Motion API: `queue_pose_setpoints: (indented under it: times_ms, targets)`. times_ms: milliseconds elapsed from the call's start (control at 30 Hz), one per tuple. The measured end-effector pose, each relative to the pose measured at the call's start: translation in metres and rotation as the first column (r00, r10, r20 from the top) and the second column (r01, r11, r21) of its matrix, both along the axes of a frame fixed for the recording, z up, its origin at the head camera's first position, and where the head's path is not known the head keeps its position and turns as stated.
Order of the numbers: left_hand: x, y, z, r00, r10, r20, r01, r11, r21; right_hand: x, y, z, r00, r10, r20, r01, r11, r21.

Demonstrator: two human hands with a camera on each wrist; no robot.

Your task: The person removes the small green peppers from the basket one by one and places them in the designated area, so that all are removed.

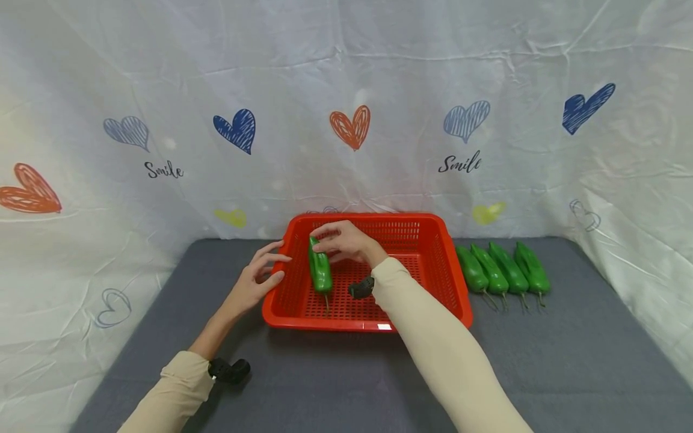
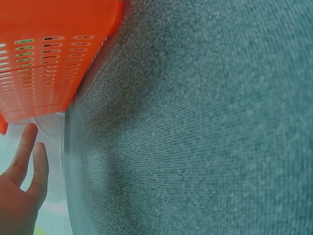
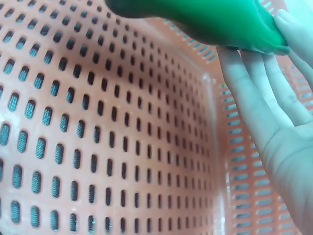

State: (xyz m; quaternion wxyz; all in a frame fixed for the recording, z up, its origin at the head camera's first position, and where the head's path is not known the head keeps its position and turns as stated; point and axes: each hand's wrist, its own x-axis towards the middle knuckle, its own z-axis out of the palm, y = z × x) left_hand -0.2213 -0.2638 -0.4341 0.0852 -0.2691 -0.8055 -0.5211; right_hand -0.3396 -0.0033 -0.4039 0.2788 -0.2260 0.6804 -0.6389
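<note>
A green pepper (image 1: 322,275) with a thin stem is held by its upper end inside the red plastic basket (image 1: 330,325), toward the left side. My right hand (image 1: 346,242) pinches it between thumb and fingers. In the right wrist view the pepper (image 3: 215,22) hangs over the slotted basket floor (image 3: 112,127), with a gap beneath it. My left hand (image 1: 258,278) is at the basket's left rim, fingers extended and loosely spread; whether they press on the rim cannot be told. Seen from the left wrist, that hand (image 2: 22,183) is beside the slotted outer wall.
Several green peppers (image 1: 503,270) lie in a row on the grey cloth (image 1: 585,349), right of the basket, stems toward me. A white curtain (image 1: 303,90) with printed hearts hangs behind the table.
</note>
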Motion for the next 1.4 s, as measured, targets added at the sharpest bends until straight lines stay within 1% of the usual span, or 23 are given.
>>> queue_pose_setpoints:
  times_ms: [267,367,600,767,1000,1200,1400]
  targets:
    - [0.0,-0.001,-0.001,1.0,-0.009,0.004,0.009,1.0,0.012,0.003,-0.004,0.014,1.0,-0.022,-0.008,0.022,0.999,-0.04]
    - [0.0,-0.001,-0.001,1.0,-0.01,-0.004,0.01,1.0,0.011,0.006,-0.006,0.023,0.999,-0.03,-0.019,0.029,0.998,-0.052]
    - [0.001,0.0,-0.001,0.999,-0.012,-0.052,0.012,1.0,0.006,0.015,-0.01,0.045,0.997,-0.055,-0.046,0.05,0.994,-0.092]
    - [0.001,0.0,-0.001,0.999,-0.014,-0.046,0.015,1.0,0.011,0.022,-0.009,0.058,0.996,-0.075,-0.056,0.069,0.992,-0.108]
    - [0.0,-0.001,-0.001,0.999,-0.017,-0.029,0.017,1.0,0.019,0.03,0.001,0.075,0.993,-0.089,-0.077,0.078,0.988,-0.135]
    - [-0.001,-0.001,-0.003,0.999,-0.016,-0.039,0.017,1.0,0.01,0.034,0.014,0.085,0.99,-0.124,-0.063,0.116,0.986,-0.119]
    - [-0.001,-0.001,-0.003,0.999,-0.024,-0.044,0.024,1.0,0.018,0.04,0.029,0.092,0.99,-0.129,-0.06,0.123,0.988,-0.096]
